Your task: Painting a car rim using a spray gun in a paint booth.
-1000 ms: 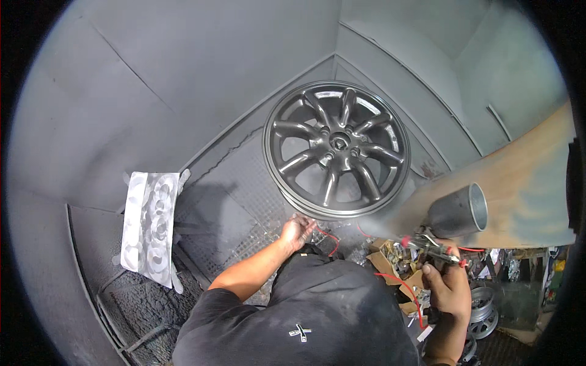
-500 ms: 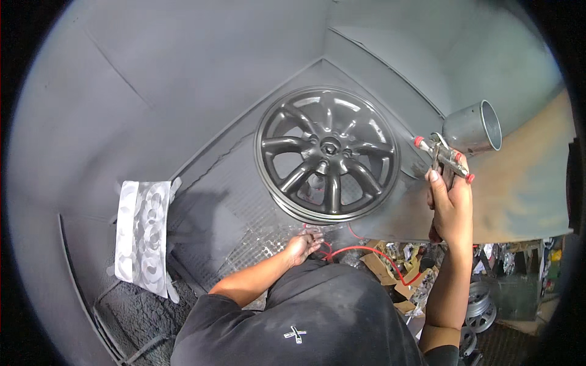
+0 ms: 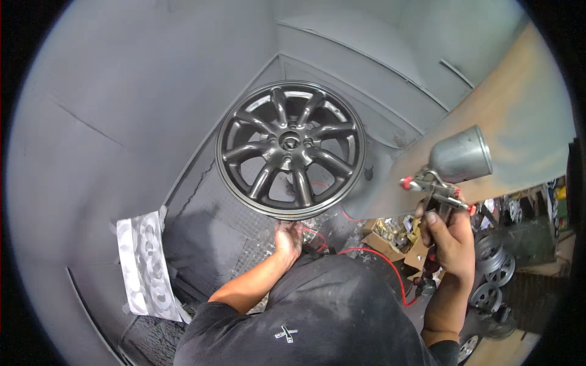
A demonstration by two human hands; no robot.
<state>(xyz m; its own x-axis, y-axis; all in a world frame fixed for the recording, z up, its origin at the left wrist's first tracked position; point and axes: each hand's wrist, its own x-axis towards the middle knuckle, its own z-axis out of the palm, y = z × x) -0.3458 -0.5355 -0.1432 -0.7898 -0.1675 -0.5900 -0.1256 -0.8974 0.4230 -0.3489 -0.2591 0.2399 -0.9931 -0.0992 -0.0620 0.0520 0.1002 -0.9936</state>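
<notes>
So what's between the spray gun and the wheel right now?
Nothing solid: in the head view only the grey booth wall shows between the spray gun and the wheel.

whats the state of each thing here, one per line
wheel: upright, dark glossy coat, held at the lower rim
left hand: gripping the wheel's lower rim
spray gun: raised, cup on top
right hand: closed on the gun's grip
red hose: slack, trailing down
</notes>
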